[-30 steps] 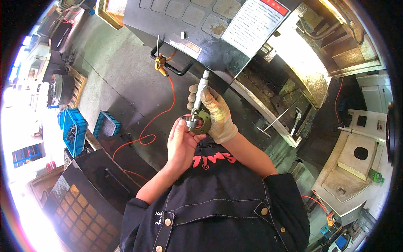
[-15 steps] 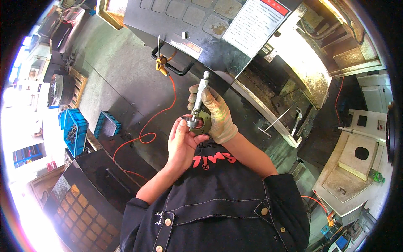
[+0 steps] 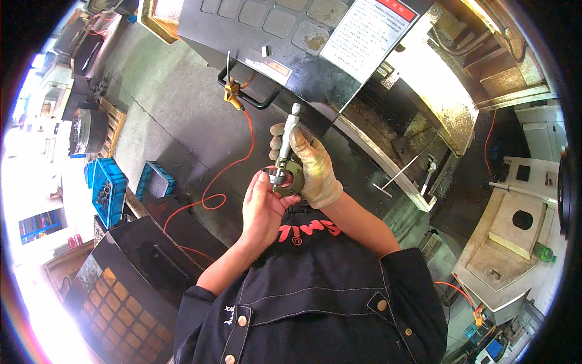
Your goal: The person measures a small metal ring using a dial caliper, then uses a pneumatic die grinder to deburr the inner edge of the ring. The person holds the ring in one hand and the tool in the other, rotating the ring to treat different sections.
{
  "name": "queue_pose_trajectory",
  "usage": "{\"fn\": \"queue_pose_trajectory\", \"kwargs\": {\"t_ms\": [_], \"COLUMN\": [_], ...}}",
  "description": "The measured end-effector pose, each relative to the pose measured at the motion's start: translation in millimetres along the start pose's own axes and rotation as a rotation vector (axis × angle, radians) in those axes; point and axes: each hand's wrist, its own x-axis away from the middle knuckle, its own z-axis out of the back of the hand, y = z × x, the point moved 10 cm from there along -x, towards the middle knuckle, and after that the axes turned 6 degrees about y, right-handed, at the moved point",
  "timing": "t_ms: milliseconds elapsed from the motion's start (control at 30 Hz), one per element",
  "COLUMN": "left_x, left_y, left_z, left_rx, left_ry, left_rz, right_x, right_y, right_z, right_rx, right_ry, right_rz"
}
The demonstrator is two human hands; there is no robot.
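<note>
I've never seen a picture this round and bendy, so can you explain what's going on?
There's no robot here, just a person working. The camera sits on their head and looks down, and its very wide lens makes straight edges look curved.

The bare left hand holds a dark ring. The right hand, in a pale, stained glove, holds a measuring tool with a silver barrel and a curved green frame. It looks like a micrometer. The ring is at that frame.

They're held up in front of the person's dark clothes, not on a table. Ahead, a small pale block is on a dark machine panel, and a yellow air gun is at a black handle.
</note>
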Motion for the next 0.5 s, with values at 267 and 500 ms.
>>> {"fn": "queue_pose_trajectory", "kwargs": {"t_ms": [267,500], "left_x": [-2.5,-2.1], "left_y": [-0.4,1.7], "left_z": [1.3,-3.6], "left_rx": [0.021,0.024], "left_ry": [-0.026,-0.013], "left_rz": [-0.006,-0.011], "right_x": [-1.3,-5.3], "right_y": [0.0,2.9], "right_z": [-1.3,2.4], "right_rx": [0.021,0.007], "right_ry": [-0.017,-0.009], "right_rz": [-0.006,-0.016]}}
